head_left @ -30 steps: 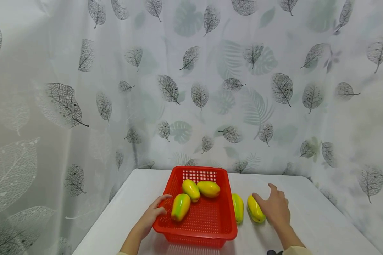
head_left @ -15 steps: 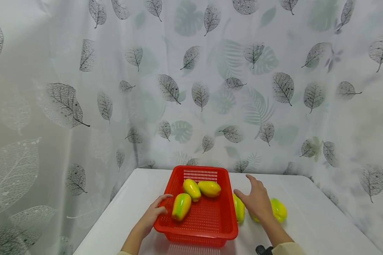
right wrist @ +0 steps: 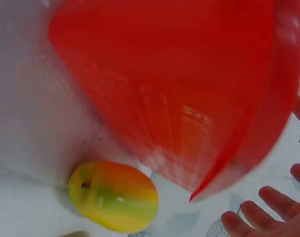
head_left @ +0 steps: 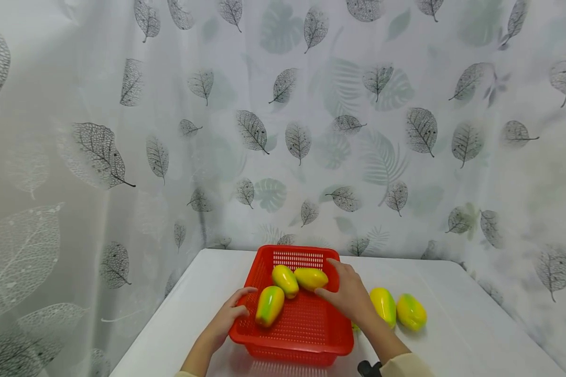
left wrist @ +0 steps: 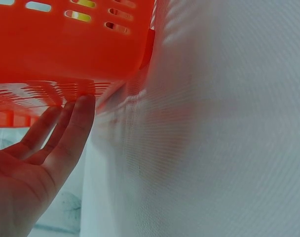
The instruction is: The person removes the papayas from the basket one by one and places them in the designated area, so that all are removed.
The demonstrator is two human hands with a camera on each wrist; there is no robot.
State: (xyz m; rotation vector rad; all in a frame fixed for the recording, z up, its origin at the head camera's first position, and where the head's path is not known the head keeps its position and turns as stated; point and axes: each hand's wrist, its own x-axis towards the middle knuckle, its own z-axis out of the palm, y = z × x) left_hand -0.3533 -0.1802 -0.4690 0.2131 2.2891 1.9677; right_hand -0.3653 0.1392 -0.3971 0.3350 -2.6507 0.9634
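A red plastic basket (head_left: pixel 311 335) with slotted walls stands on the white table. Inside it lie three yellow-green mangoes: one near the left wall (head_left: pixel 270 306), one behind it (head_left: pixel 285 281) and one at the back right (head_left: pixel 310 278). My left hand (head_left: pixel 224 319) holds the basket's left rim; in the left wrist view its fingers (left wrist: pixel 71 133) reach the basket's outer side. My right hand (head_left: pixel 349 293) is over the right rim, thumb and fingers spread, nothing between them. Beside the basket sit two mangoes, one nearer (head_left: pixel 383 305) and one farther right (head_left: pixel 411 312).
Another mango (head_left: pixel 355 326) shows only a sliver between the basket and my right wrist. In the right wrist view a mango (right wrist: pixel 115 196) rests on the table close to the basket wall. A leaf-print curtain (head_left: pixel 283 173) hangs behind the table (head_left: pixel 453 314).
My right hand has moved left, from over the loose mangoes to above the basket's right rim, uncovering two mangoes on the table. The left hand and the basket have stayed put.
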